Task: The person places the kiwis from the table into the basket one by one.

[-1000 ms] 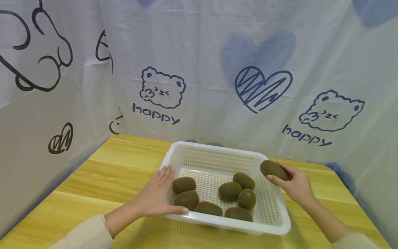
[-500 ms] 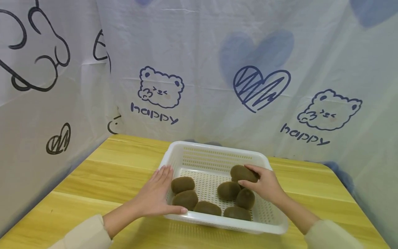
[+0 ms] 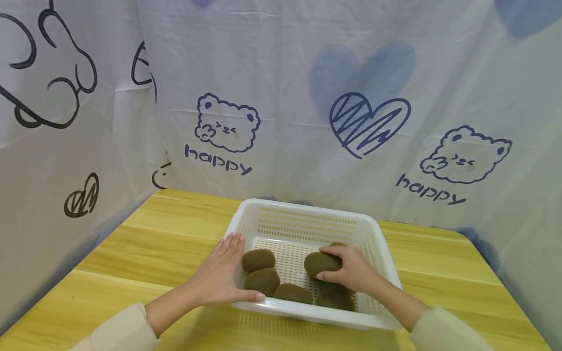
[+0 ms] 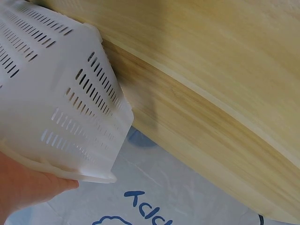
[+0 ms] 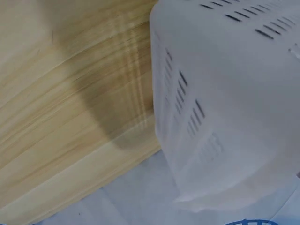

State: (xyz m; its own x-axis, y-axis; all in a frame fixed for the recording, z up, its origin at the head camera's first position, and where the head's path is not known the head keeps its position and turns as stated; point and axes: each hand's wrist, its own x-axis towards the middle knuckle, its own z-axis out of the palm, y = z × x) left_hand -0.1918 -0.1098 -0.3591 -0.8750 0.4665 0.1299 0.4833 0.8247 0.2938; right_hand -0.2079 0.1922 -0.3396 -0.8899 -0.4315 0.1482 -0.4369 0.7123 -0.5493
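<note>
A white plastic basket (image 3: 303, 207) with slotted walls stands on the table, holding several brown kiwis. My left hand (image 3: 221, 273) rests along the basket's left rim, fingers straight and thumb on the near rim. Inside the basket, my right hand (image 3: 353, 269) holds a kiwi (image 3: 322, 264) between thumb and fingers, over the right-hand group. Along the left and near walls lie a kiwi (image 3: 258, 261), another kiwi (image 3: 262, 282) and a third kiwi (image 3: 293, 293). The right hand partly hides a kiwi (image 3: 335, 297) by the near wall and one behind it. Only the basket's outside shows beside the hand in the left wrist view.
The yellow wood-grain table (image 3: 145, 253) extends around the basket. A white cloth (image 3: 290, 165) printed with hearts and bears hangs behind the table, and another cloth (image 3: 127, 146) hangs at the left.
From beyond the basket's right rim, my right hand has moved left and inward with the kiwi, now lower over the other kiwis. My left hand has stayed on the rim.
</note>
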